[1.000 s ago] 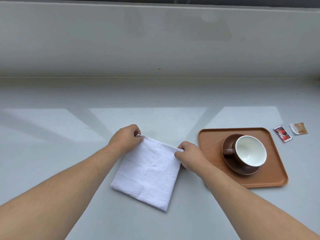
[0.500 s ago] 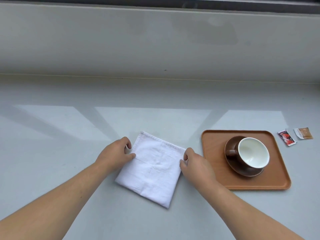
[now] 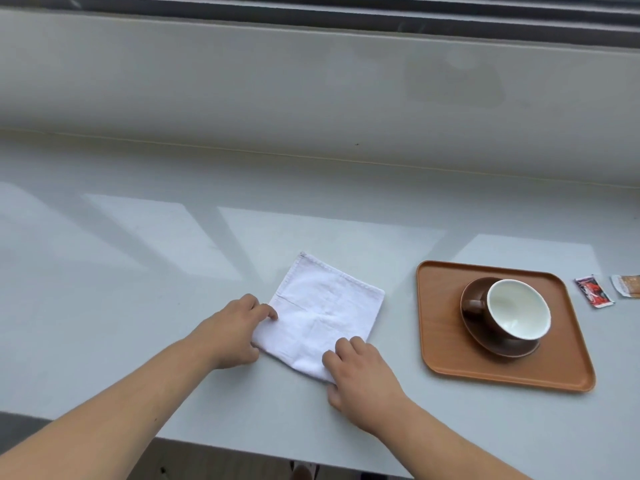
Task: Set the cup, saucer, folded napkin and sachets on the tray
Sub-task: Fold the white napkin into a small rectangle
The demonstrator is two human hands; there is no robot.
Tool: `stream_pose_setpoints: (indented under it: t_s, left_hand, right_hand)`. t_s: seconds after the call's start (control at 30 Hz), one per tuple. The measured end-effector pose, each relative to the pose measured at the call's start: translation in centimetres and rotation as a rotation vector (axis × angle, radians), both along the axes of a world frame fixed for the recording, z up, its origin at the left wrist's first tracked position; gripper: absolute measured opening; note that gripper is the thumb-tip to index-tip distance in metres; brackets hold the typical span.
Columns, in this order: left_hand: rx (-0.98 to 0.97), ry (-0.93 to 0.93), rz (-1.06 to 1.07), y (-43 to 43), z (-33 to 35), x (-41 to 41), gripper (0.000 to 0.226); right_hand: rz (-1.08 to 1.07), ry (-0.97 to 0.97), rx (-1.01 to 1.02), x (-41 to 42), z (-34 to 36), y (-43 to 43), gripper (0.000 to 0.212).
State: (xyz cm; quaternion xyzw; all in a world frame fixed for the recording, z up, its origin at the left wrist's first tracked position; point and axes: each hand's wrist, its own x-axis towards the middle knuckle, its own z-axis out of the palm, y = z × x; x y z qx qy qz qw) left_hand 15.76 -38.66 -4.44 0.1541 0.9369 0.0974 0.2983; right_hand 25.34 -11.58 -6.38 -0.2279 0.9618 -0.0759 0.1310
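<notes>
Seen from above on a pale grey counter [image 3: 138,306]: a white napkin [image 3: 322,306], folded to a square and lying flat, well to the left of an orange-brown tray [image 3: 446,341]. Left hand [image 3: 230,332] at the napkin's left edge, fingers curled, fingertips [image 3: 272,311] resting on the cloth's edge; whether pinching or only pressing cannot be told. Right hand [image 3: 360,377] over the near corner, fingers bent and loosely spread, fingertips [image 3: 343,344] down on the cloth, thumb at the edge; grip likewise unclear. On the tray, a brown cup [image 3: 516,310] with white interior, seated on a brown saucer [image 3: 485,341], handle turned left. Off the tray's right side, on the counter: a red sachet [image 3: 594,292] and, beside it at the frame edge, a tan sachet [image 3: 628,285].
</notes>
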Motion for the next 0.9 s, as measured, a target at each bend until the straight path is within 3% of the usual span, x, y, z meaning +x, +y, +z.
stream_pose_setpoints:
  t_s: [0.23,0.43,0.5,0.6,0.67,0.73,0.83,0.9]
  left_hand:
    - [-0.019,0.135,-0.072,0.5,0.1,1.8,0.053]
    - [0.105,0.2,-0.135,1.0,0.1,2.1,0.019]
    - [0.162,0.132,-0.044,1.5,0.5,2.0,0.018]
    - [0.238,0.053,0.133,2.3,1.2,1.2,0.015]
    - [0.281,0.043,0.186,2.8,1.5,0.4,0.014]
    - [0.319,0.005,0.225,3.0,1.7,-0.5,0.015]
    - [0.335,-0.12,0.249,3.1,1.6,-1.9,0.021]
    - [0.334,-0.168,0.259,3.3,1.4,-2.9,0.024]
  right_hand:
    - [-0.082,0.014,-0.157,-0.5,0.7,0.9,0.004]
    - [-0.155,-0.047,-0.205,-0.6,1.8,3.7,0.004]
    - [-0.159,-0.066,-0.209,-0.4,1.8,4.7,0.01]
    - [-0.142,-0.123,-0.179,-0.2,1.7,5.6,0.037]
    - [-0.142,-0.145,-0.152,-0.5,1.8,5.6,0.037]
    - [-0.247,-0.187,-0.175,-1.4,2.2,5.4,0.023]
    - [-0.557,-0.295,-0.371,-3.4,2.6,5.7,0.004]
    - [-0.7,-0.372,-0.509,-4.9,2.8,6.0,0.005]
